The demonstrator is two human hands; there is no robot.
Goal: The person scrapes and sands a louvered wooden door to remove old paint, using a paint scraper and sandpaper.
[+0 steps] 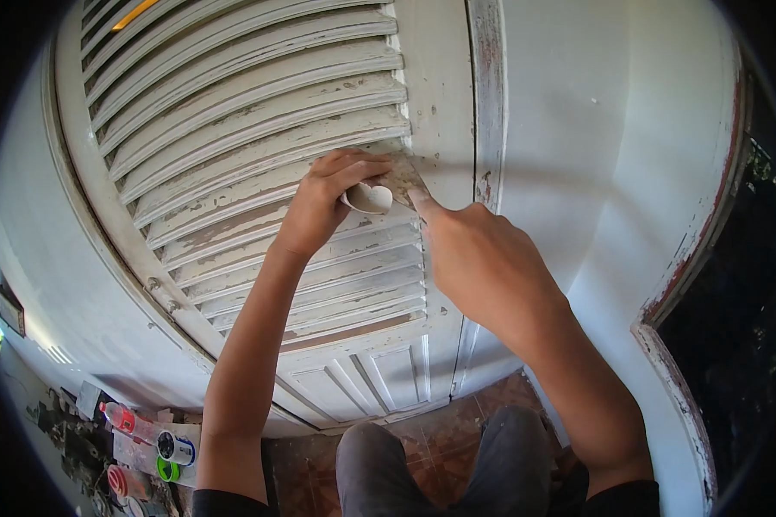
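Observation:
A white louvered door point(259, 177) with chipped, peeling paint stands in front of me. My left hand point(332, 194) is closed around a curled white piece point(371, 199), a cup or rolled sheet, held against the slats. My right hand point(474, 246) is just to its right, at the slat ends, with its index finger stretched toward a flat, stained piece point(401, 179) that lies between the two hands. The other fingers of my right hand are curled under, and what they hold, if anything, is hidden.
A white wall point(556, 129) adjoins the door frame on the right, with a worn red-and-white edge point(694, 258) beyond it. Bottles point(125, 418) and jars point(174, 448) crowd the lower left. Below are my knees and a reddish tiled floor point(427, 444).

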